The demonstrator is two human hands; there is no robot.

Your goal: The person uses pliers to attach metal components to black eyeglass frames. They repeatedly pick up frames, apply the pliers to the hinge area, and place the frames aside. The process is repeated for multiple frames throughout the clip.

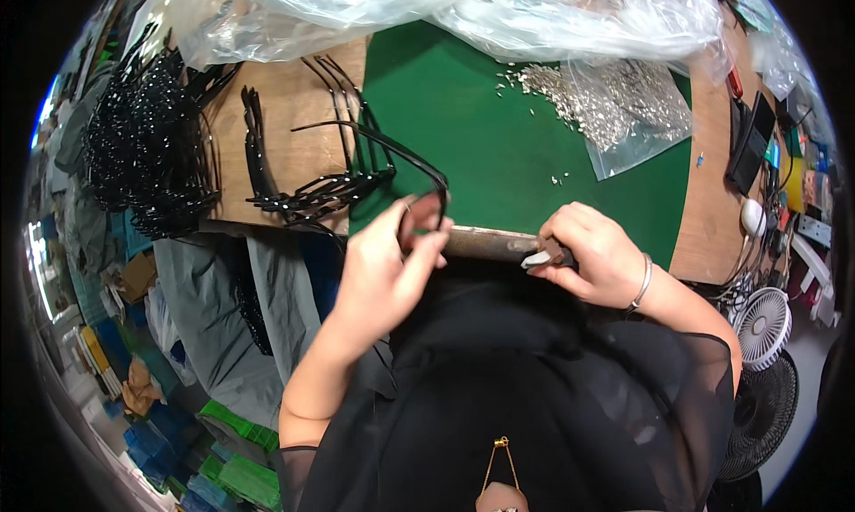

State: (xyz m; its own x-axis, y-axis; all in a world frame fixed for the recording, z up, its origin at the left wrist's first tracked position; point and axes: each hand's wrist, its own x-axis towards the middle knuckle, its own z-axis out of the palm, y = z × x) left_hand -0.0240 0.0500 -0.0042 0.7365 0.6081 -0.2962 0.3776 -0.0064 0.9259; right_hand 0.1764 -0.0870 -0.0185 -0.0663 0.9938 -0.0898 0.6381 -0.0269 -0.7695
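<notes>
My left hand (383, 258) is closed around a black glasses frame (405, 152) near the front edge of the table. One long thin arm of the frame sticks out to the upper left. My right hand (592, 249) grips a small dark hand tool (554, 252) with a pale metal tip that points left. Its exact kind is hidden by my fingers. The two hands are apart, with a brown table edge (485, 243) between them. Left of my left hand, several black glasses frames (325, 191) lie nested together.
A big heap of glossy black frames (142, 147) lies at the far left. Small silvery pieces (614, 102) spill from a clear bag onto the green mat (463, 138). Plastic sheeting (427, 13) covers the back. A black device (751, 142) and white fan (763, 328) are at right.
</notes>
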